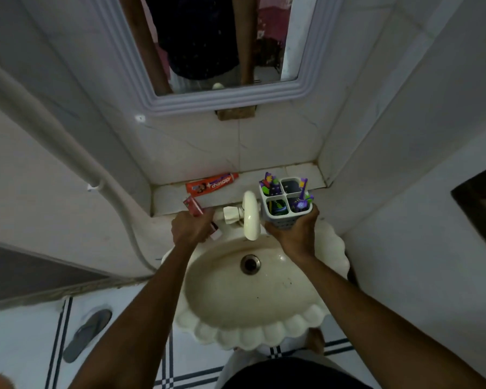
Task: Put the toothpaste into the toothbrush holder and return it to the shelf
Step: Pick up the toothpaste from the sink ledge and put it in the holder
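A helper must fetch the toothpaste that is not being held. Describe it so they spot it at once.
Find the cream sink, then the tiled shelf behind its tap. The toothpaste tube lies flat at the shelf's left end. It is orange-red with white lettering, and unlike the smaller red tube in the left hand, nobody touches it.

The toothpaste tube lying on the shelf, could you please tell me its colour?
Orange-red with white lettering; the toothpaste tube shows best in the head view.

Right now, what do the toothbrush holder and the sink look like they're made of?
The toothbrush holder looks like matte pale moulded plastic, given its thin divider walls and perforated base. The sink looks like glazed cream ceramic: glossy highlights and a thick scalloped rim, though it could be another material.
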